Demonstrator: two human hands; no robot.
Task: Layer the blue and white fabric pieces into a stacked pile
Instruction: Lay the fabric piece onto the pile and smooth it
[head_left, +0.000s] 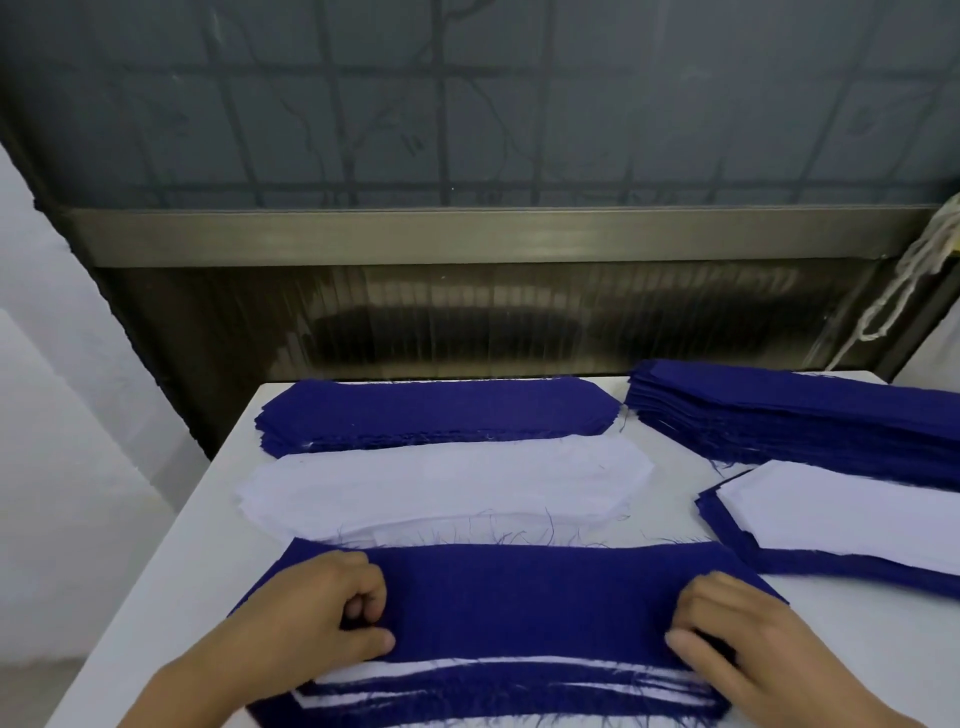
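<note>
Blue top piece lies on layered pile at near table edge. L hand & R hand both curled, pinching its ends. Blue stack & white stack sit behind.

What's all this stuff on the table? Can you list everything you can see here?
layered pile: one, blue and white pieces alternating, blue on top, near edge of table
white fabric stack: one, white, behind the layered pile
blue fabric stack: one, dark blue, far left of table
tall blue stack: one, dark blue, far right
white piece on blue pieces: one white atop blue, right side
table: one, white
window: one, frosted, with bars, behind table
cord: one, whitish, hanging upper right
left hand: fingers curled, pinching top blue piece
right hand: gripping same piece's right end
</note>
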